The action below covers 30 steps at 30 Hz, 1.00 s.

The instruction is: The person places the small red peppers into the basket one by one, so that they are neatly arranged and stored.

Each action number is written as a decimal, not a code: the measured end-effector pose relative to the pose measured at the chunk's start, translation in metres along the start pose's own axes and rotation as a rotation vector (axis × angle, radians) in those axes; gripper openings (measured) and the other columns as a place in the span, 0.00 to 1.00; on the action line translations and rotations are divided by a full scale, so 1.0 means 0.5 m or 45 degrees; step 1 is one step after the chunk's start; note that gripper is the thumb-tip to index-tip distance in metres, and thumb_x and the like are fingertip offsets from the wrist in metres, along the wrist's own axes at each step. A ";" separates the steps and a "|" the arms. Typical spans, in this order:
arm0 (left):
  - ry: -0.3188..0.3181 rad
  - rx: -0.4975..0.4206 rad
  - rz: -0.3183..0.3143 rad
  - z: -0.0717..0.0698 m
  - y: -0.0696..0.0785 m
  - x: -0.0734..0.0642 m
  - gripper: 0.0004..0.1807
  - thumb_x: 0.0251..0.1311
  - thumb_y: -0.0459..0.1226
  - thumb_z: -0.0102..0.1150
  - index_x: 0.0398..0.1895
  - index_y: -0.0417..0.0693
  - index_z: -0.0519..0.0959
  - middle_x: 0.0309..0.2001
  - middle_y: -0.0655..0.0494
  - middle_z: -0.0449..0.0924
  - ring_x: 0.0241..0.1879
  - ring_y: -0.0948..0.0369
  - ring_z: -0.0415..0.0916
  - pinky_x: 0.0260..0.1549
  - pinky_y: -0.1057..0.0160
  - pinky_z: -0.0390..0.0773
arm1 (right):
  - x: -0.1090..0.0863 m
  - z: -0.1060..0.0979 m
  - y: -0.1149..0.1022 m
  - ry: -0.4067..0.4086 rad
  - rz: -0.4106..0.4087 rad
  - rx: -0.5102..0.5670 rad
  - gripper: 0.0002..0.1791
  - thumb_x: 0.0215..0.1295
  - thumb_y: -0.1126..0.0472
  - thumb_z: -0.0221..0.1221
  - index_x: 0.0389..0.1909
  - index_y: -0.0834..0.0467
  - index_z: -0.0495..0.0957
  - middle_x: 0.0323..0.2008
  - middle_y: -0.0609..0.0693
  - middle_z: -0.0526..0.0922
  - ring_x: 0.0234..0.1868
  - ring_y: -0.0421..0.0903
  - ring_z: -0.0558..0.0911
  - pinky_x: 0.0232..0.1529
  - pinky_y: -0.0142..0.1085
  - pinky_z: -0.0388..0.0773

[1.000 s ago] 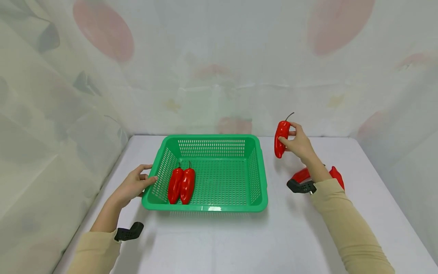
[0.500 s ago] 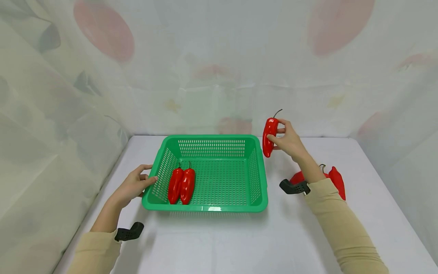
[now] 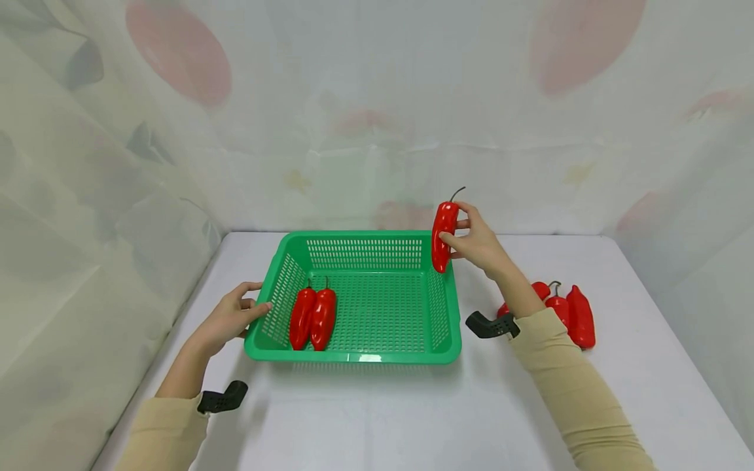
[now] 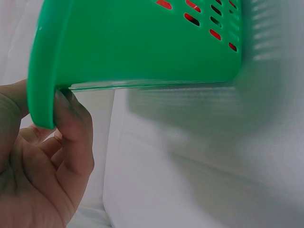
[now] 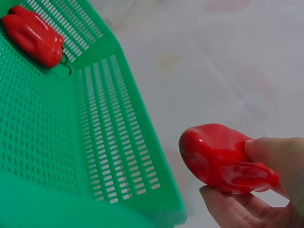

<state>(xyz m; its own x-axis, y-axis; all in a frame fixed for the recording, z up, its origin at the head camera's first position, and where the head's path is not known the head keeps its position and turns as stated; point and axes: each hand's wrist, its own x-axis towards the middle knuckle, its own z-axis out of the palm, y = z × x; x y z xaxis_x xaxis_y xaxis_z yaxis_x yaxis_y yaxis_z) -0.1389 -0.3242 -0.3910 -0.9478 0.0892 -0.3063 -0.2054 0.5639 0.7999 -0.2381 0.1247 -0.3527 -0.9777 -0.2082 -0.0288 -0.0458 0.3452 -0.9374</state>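
By the green basket (image 3: 377, 314), right hand (image 3: 480, 245) pinches a red pepper (image 3: 444, 229) stem-up, left hand (image 3: 230, 315) clamped on the left rim (image 4: 42, 71), two peppers (image 3: 323, 319) lying inside.

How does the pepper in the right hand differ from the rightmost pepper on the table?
The held pepper is off the table, pinched by the right hand; the rightmost pepper lies on the table. The held pepper points its stem upward; the rightmost pepper shows no clear stem. Both are red and glossy.
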 end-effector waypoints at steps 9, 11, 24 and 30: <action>-0.007 -0.011 -0.004 -0.002 0.001 -0.002 0.35 0.63 0.43 0.54 0.68 0.43 0.51 0.37 0.40 0.75 0.30 0.54 0.80 0.30 0.57 0.81 | -0.001 0.039 -0.015 -0.049 -0.031 0.079 0.40 0.62 0.61 0.58 0.70 0.54 0.45 0.53 0.62 0.65 0.47 0.59 0.76 0.35 0.47 0.81; -0.004 -0.008 -0.007 -0.002 0.002 -0.002 0.35 0.63 0.43 0.54 0.68 0.43 0.51 0.38 0.40 0.75 0.30 0.54 0.80 0.30 0.56 0.81 | -0.002 0.046 -0.018 -0.058 -0.034 0.098 0.40 0.62 0.62 0.58 0.69 0.54 0.45 0.53 0.62 0.64 0.47 0.59 0.76 0.35 0.47 0.81; -0.008 -0.006 0.010 -0.002 0.007 -0.006 0.35 0.64 0.43 0.53 0.68 0.42 0.50 0.39 0.40 0.76 0.30 0.55 0.80 0.29 0.58 0.81 | -0.005 0.098 -0.028 -0.105 -0.017 0.131 0.39 0.61 0.63 0.59 0.69 0.51 0.48 0.53 0.60 0.65 0.43 0.57 0.78 0.32 0.43 0.81; -0.007 -0.007 0.006 -0.003 0.000 -0.001 0.34 0.64 0.41 0.52 0.68 0.42 0.50 0.37 0.41 0.76 0.30 0.55 0.80 0.28 0.58 0.80 | -0.003 0.119 -0.029 -0.133 -0.023 0.151 0.38 0.61 0.63 0.59 0.67 0.50 0.50 0.52 0.61 0.65 0.44 0.58 0.77 0.31 0.43 0.81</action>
<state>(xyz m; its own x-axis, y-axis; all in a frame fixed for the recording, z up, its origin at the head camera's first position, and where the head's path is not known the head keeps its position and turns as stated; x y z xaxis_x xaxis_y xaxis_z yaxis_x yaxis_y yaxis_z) -0.1387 -0.3255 -0.3902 -0.9474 0.0966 -0.3051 -0.2020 0.5588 0.8043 -0.2238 0.0658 -0.3598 -0.9500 -0.3095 -0.0418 -0.0326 0.2312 -0.9724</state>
